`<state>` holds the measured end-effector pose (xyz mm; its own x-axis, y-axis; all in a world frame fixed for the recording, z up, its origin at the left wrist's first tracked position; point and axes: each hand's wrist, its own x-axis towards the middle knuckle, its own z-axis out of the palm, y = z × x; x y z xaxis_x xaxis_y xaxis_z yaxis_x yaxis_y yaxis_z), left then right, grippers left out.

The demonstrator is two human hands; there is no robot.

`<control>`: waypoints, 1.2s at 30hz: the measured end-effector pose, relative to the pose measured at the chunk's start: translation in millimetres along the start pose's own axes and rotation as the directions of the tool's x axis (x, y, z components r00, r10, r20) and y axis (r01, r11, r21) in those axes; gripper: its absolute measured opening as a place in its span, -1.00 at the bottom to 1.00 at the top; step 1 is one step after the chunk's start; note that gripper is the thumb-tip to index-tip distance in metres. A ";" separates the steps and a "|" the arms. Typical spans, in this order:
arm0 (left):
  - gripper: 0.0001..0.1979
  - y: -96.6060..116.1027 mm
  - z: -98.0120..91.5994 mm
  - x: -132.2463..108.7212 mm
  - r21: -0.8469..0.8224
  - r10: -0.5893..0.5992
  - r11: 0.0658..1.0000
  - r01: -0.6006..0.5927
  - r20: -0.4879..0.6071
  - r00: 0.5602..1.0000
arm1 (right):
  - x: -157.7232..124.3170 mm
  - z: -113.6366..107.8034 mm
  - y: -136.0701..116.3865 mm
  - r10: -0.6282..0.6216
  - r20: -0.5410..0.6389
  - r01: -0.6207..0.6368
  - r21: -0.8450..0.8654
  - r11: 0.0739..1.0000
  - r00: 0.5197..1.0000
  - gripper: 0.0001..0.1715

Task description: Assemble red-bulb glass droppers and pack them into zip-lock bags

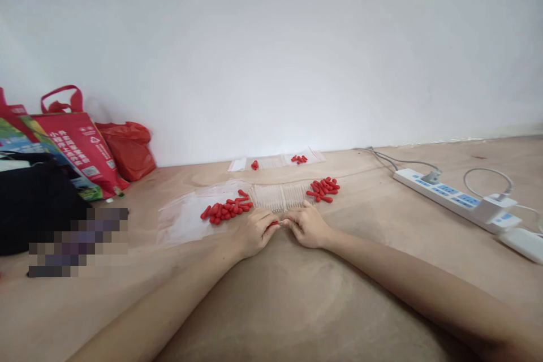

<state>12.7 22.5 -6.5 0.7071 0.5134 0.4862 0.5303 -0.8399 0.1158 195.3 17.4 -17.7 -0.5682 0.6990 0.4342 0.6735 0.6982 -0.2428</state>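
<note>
My left hand [254,232] and my right hand [307,226] meet fingertip to fingertip on the wooden surface. Both are closed in a pinch. A small red piece shows in my left fingers; my right fingers pinch a thin clear piece against it. Just beyond the hands lies a row of clear tubes [280,196]. A pile of red caps [226,209] lies to its left on a clear plastic bag [182,218]. A second pile of red caps [324,189] lies to its right.
Farther back by the wall lies another clear bag [275,162] with a few red caps. A white power strip [456,201] with cables and a plugged adapter is at the right. Red bags [89,144] and a black bag [34,203] stand at the left.
</note>
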 end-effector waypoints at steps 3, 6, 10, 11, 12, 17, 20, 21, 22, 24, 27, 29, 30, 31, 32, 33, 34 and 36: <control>-0.80 -0.2 0.4 0.0 -0.008 0.002 1.000 -0.002 -0.001 1.000 | 0.5 0.6 -0.2 0.009 0.020 -0.009 -0.008 1.000 1.000 -0.76; -0.81 -0.9 -0.3 -1.0 -0.035 -0.029 0.999 0.028 -0.023 0.999 | -0.1 0.1 1.9 0.002 0.005 -0.002 0.013 1.000 1.000 -0.74; -0.85 -2.8 -3.6 -3.2 -0.056 -0.097 0.994 0.093 -0.070 0.993 | -2.7 -1.9 8.5 -0.008 -0.062 0.015 0.101 0.995 0.998 -0.78; -0.85 -3.4 -4.3 -3.8 -0.058 -0.105 0.993 0.100 -0.077 0.992 | -3.4 -2.2 10.1 -0.012 -0.070 0.021 0.126 0.992 0.997 -0.80; -0.85 -3.9 -4.7 -4.4 -0.060 -0.106 0.993 0.101 -0.082 0.991 | -4.1 -2.3 11.5 -0.020 -0.074 0.031 0.146 0.989 0.997 -0.82; -0.83 -5.3 -3.0 -6.9 -0.049 -0.047 0.998 0.042 -0.097 0.994 | -5.1 1.6 12.0 -0.069 -0.086 0.082 0.149 0.985 0.994 -0.83; -0.82 -3.6 -2.7 -7.2 -0.033 0.001 0.999 -0.004 -0.093 0.996 | -4.2 2.4 8.2 -0.063 -0.088 0.075 0.144 0.987 0.994 -0.83; -0.82 -2.7 -3.0 -7.1 -0.029 -0.009 1.000 0.006 -0.091 0.996 | -4.0 1.7 6.6 -0.057 -0.087 0.070 0.152 0.986 0.995 -0.83; -0.82 -1.9 -3.5 -6.9 -0.027 -0.032 0.999 0.030 -0.085 0.996 | -3.9 0.4 4.8 -0.051 -0.085 0.064 0.167 0.984 0.995 -0.82; -0.82 -1.1 -4.8 -6.9 -0.019 -0.095 0.995 0.094 -0.078 0.992 | -4.2 -2.9 1.9 -0.052 -0.077 0.066 0.205 0.976 0.996 -0.81; -0.83 -3.5 -6.6 -8.2 0.034 -0.168 0.984 0.173 -0.108 0.980 | -5.5 -6.7 3.6 -0.071 -0.062 0.084 0.242 0.967 0.996 -0.76; -0.75 -7.2 -7.5 -9.9 0.102 -0.222 0.965 0.241 -0.169 0.960 | -5.8 -7.9 11.2 0.004 -0.102 0.020 0.230 0.973 0.995 -0.73; -0.71 -9.3 -8.0 -10.8 0.136 -0.253 0.950 0.283 -0.201 0.946 | -5.3 -8.4 16.7 0.078 -0.145 -0.045 0.218 0.975 0.986 -0.72; -0.70 -11.5 -8.4 -11.5 0.167 -0.283 0.931 0.325 -0.230 0.931 | -4.2 -9.1 22.8 0.162 -0.195 -0.122 0.201 0.972 0.967 -0.72; -0.72 -13.5 -8.8 -12.1 0.192 -0.314 0.910 0.367 -0.257 0.914 | -2.4 -10.1 29.0 0.238 -0.241 -0.198 0.177 0.964 0.941 -0.73; -0.74 -15.3 -9.1 -12.5 0.210 -0.345 0.888 0.408 -0.282 0.895 | 0.1 -11.3 34.6 0.294 -0.276 -0.265 0.140 0.954 0.915 -0.75; -0.76 -16.6 -9.3 -12.6 0.221 -0.374 0.867 0.446 -0.301 0.877 | 3.2 -12.7 39.2 0.330 -0.299 -0.318 0.090 0.944 0.895 -0.77; -0.78 -18.0 -9.6 -12.5 0.232 -0.418 0.835 0.498 -0.321 0.850 | 10.7 -14.7 44.0 0.367 -0.320 -0.398 -0.034 0.917 0.873 -0.79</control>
<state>-10.1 29.5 -6.4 0.2292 0.7305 0.6433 0.9039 -0.4049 0.1378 225.8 53.3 -11.0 -0.0979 0.8174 0.5676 0.8593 0.3571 -0.3661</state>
